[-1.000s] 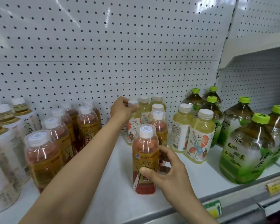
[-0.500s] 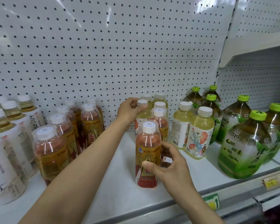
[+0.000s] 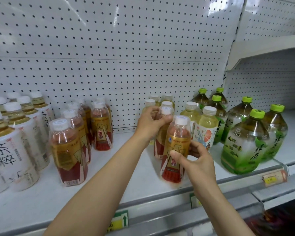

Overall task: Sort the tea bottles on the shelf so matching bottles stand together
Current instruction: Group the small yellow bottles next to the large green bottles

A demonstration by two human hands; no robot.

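My right hand (image 3: 197, 160) grips a red-and-gold tea bottle (image 3: 175, 150) that stands near the shelf's front edge, thumb on its label. Just behind it, my left hand (image 3: 152, 120) grips the neck of a second red-and-gold bottle (image 3: 161, 143) under its white cap. More matching red-and-gold bottles (image 3: 70, 149) stand in a group at the left. Pale yellow bottles with flower labels (image 3: 206, 128) stand right of my hands, with others (image 3: 167, 101) at the back.
White-labelled tea bottles (image 3: 8, 150) crowd the far left. Large green-capped bottles (image 3: 245, 142) fill the right end of the white shelf (image 3: 126, 181). A pegboard wall (image 3: 109, 57) closes the back. Price tags (image 3: 272, 178) hang on the front rail.
My left hand has left the pale bottle at the back and come forward onto the neck of the second red-and-gold bottle. The right hand keeps its hold on the front bottle.
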